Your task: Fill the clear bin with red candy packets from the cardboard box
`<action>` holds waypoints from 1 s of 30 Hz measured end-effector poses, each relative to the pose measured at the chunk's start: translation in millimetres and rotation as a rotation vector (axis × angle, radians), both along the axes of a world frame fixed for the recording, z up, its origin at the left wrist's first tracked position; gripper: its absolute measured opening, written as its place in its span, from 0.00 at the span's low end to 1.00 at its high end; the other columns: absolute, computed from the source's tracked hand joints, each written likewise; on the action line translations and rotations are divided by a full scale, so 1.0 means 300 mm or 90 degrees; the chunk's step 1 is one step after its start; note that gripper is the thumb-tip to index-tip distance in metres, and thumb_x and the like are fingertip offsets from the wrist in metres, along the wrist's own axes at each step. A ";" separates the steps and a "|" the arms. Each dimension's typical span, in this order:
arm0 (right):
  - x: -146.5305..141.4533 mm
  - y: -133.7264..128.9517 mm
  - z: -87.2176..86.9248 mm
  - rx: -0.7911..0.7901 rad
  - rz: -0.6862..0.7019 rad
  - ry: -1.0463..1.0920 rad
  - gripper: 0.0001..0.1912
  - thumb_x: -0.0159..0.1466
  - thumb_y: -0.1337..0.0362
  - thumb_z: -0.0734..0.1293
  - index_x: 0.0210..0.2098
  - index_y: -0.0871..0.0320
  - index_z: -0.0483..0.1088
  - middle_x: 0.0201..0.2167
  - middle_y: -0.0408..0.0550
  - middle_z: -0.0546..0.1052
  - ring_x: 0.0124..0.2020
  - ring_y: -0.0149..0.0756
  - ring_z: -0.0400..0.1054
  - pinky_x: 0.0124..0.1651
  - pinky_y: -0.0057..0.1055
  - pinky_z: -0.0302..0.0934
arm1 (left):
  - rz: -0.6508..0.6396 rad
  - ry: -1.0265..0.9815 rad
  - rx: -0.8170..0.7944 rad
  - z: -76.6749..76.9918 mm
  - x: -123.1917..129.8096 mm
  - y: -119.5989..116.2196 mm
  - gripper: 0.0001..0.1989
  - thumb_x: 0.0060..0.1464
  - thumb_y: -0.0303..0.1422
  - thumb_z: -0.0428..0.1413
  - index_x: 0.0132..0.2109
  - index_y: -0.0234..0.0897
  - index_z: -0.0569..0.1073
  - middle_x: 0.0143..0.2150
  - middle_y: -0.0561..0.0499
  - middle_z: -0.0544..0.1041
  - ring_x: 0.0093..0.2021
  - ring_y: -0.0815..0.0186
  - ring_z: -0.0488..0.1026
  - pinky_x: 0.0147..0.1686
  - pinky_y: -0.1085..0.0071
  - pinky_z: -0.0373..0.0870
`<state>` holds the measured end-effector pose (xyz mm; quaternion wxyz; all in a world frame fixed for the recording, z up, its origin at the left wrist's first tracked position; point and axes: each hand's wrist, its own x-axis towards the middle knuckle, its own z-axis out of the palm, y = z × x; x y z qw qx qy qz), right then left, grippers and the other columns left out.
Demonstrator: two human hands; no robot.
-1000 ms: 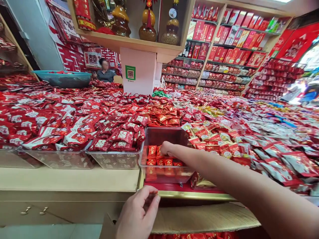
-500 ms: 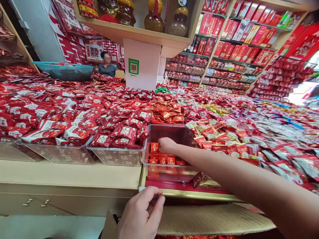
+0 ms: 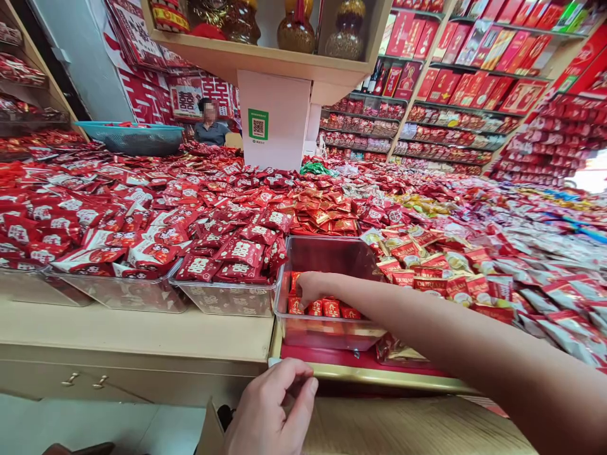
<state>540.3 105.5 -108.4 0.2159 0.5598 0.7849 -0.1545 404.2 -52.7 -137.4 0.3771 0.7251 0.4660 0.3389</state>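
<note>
My right hand point(image 3: 310, 287) reaches down into a clear plastic bin point(image 3: 327, 332), fingers bent together over small red-and-gold wrapped packets point(image 3: 331, 308). The packets stand in a row near the bin's front wall, and another red packet point(image 3: 294, 281) shows just left of the hand. My fingertips touch the packets, but what they grip is hidden. My left hand point(image 3: 277, 404) is low in the middle, in front of the counter edge, with thumb and forefinger curled close together. Nothing shows between them. Below and right of it lies a cardboard box flap point(image 3: 403, 423).
Clear bins of red sweet packets point(image 3: 222, 297) line the counter on the left. Durian packets point(image 3: 434, 281) lie heaped to the right. A blue basket point(image 3: 130, 138) and a seated person point(image 3: 211, 129) are farther back. A wooden shelf point(image 3: 265, 54) overhangs the heap.
My right hand has moved slightly toward the bin's front, with its fingers lower at the packet row. The left hand keeps its pose. The view has shifted a little.
</note>
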 end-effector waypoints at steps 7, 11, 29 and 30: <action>0.008 0.045 -0.003 -0.033 -0.004 -0.076 0.13 0.52 0.64 0.67 0.31 0.70 0.75 0.28 0.56 0.78 0.32 0.39 0.70 0.33 0.25 0.60 | 0.001 0.026 -0.019 0.011 0.003 -0.002 0.07 0.52 0.36 0.50 0.32 0.41 0.70 0.26 0.56 0.74 0.26 0.70 0.69 0.28 0.78 0.62; 0.016 0.053 -0.026 -0.003 -0.015 -0.072 0.11 0.51 0.66 0.67 0.30 0.68 0.76 0.31 0.58 0.77 0.35 0.41 0.70 0.35 0.27 0.61 | 0.004 0.046 -0.017 0.017 0.004 -0.001 0.07 0.53 0.36 0.49 0.33 0.41 0.70 0.27 0.55 0.74 0.27 0.68 0.70 0.28 0.77 0.63; 0.166 -0.598 0.263 0.121 0.061 0.440 0.09 0.59 0.65 0.61 0.33 0.54 0.73 0.24 0.38 0.75 0.22 0.25 0.66 0.23 0.18 0.58 | -0.025 0.041 -0.045 0.037 0.008 0.003 0.09 0.53 0.37 0.48 0.33 0.38 0.69 0.26 0.55 0.73 0.27 0.69 0.69 0.28 0.77 0.65; 0.185 -0.691 0.204 0.024 0.107 0.516 0.09 0.59 0.68 0.61 0.31 0.53 0.73 0.24 0.37 0.75 0.21 0.24 0.66 0.23 0.16 0.58 | -0.026 0.045 -0.046 0.039 0.010 0.002 0.09 0.53 0.37 0.48 0.33 0.38 0.69 0.25 0.55 0.72 0.27 0.69 0.69 0.28 0.78 0.65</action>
